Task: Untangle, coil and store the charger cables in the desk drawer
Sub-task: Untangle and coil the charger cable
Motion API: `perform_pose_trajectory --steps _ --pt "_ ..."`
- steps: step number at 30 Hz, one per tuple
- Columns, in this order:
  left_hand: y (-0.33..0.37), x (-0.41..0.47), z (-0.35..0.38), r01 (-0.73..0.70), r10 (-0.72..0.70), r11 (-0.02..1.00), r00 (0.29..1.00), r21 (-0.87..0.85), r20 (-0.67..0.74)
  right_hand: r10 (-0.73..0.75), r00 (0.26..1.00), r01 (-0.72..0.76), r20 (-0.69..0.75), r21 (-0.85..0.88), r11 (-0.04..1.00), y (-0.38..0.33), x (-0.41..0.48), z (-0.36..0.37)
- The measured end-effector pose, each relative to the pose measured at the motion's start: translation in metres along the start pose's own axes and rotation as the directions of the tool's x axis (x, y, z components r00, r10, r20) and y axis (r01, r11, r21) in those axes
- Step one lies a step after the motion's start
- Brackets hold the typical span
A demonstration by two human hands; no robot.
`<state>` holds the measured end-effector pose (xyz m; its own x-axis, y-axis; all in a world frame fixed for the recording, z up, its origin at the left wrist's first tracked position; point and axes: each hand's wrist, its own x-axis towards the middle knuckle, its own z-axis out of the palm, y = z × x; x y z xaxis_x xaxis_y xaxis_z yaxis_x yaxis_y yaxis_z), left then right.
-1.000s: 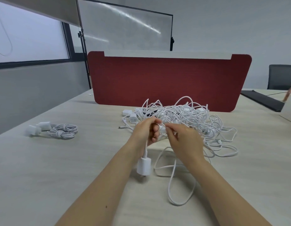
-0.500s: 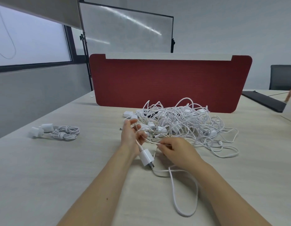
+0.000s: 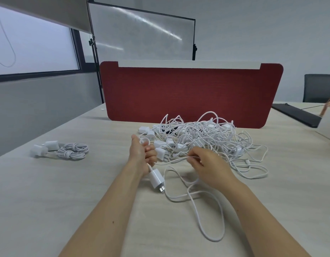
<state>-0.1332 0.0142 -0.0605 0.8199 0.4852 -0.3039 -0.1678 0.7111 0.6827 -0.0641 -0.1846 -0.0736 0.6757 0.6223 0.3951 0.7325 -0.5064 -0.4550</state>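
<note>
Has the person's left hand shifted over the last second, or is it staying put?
Yes. The left hand, gripping a cable, has moved leftward, closer to the coiled cables and away from the tangled pile.

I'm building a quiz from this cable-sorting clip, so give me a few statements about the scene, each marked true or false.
1. The left hand grips a white cable that ends in a charger plug just below the hand. True.
2. The right hand lies flat and empty on the table. False: it pinches a cable strand.
3. A coiled cable bundle lies off to the left, apart from the tangled pile. True.
4. The tangled pile sits behind the red divider. False: it lies in front of the divider, on the near side.
</note>
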Motion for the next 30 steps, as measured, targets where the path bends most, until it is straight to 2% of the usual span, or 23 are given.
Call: perform_pose_trajectory --steps 3,7,10,14,17,19,23,25,27,30 --pt "0.002 -0.003 0.002 0.105 -0.117 0.988 0.988 0.116 0.105 -0.029 0.996 0.029 -0.088 0.003 1.000 0.001 0.001 -0.001" --pt "0.001 -0.009 0.010 0.176 -0.225 0.958 0.952 0.228 0.208 0.041 0.971 -0.058 -0.236 -0.063 0.996 -0.001 0.001 -0.008" --pt "-0.003 -0.013 0.013 0.178 -0.249 0.946 0.934 0.273 0.256 -0.029 0.949 0.031 -0.314 0.001 1.000 -0.001 -0.001 -0.010" --pt "-0.013 -0.019 0.017 0.151 -0.296 0.894 0.906 0.421 0.302 -0.168 0.932 0.218 -0.321 0.127 0.968 -0.007 -0.002 -0.005" --pt "-0.020 -0.025 0.020 0.074 -0.336 0.773 0.890 0.630 0.308 -0.073 0.945 0.159 -0.318 0.255 0.954 -0.011 -0.001 -0.001" --pt "-0.022 -0.028 0.022 0.021 -0.376 0.685 0.866 0.728 0.329 0.016 0.967 0.077 -0.254 0.351 0.933 -0.011 -0.001 0.000" --pt "-0.023 -0.037 0.022 -0.082 -0.425 0.587 0.816 0.805 0.393 0.014 0.983 0.076 -0.184 0.475 0.877 -0.013 -0.001 -0.001" --pt "-0.024 -0.042 0.024 -0.172 -0.388 0.545 0.816 0.820 0.429 0.013 0.982 0.079 -0.186 0.477 0.875 -0.015 -0.002 -0.002" --pt "-0.026 -0.045 0.027 -0.289 -0.293 0.476 0.838 0.830 0.460 0.029 0.984 0.061 -0.178 0.480 0.875 -0.012 -0.001 -0.001" --pt "-0.032 -0.039 0.031 -0.440 -0.036 0.341 0.877 0.831 0.480 0.041 0.986 0.039 -0.162 0.459 0.887 -0.010 0.003 0.002"
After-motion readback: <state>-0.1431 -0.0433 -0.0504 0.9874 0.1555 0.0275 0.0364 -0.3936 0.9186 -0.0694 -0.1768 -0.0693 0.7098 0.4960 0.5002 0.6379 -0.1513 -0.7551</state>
